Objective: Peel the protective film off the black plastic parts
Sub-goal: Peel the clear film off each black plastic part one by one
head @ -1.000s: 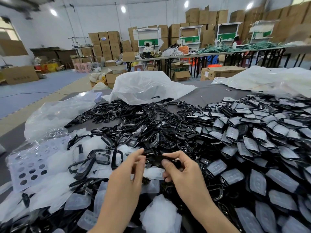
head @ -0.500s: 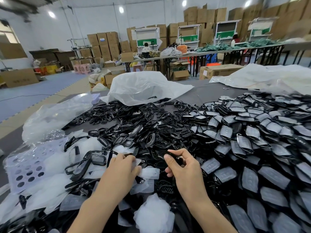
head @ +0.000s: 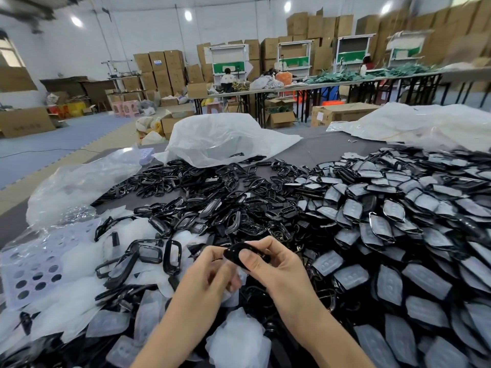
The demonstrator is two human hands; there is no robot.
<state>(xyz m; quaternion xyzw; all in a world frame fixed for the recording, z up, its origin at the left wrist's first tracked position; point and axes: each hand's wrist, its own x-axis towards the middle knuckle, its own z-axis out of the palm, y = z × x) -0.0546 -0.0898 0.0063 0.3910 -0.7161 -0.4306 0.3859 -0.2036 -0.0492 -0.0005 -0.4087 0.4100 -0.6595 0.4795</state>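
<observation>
R hand [head: 276, 272] pinches glossy black rounded part [head: 236, 252]; L hand [head: 210, 274] curled at its end, grip unclear.

the black part [head: 245, 252] up front is glossy hard plastic, same shine as the bare frames [head: 170, 181]. the covered parts [head: 385, 227] on the right wear milky matt film. peeled film scraps [head: 236, 338] look thin, cloudy, crinkly. desk [head: 313, 152] is dull dark grey – bag [head: 225, 136] thin white plastic, boxes [head: 159, 65] plain brown cardboard.
</observation>
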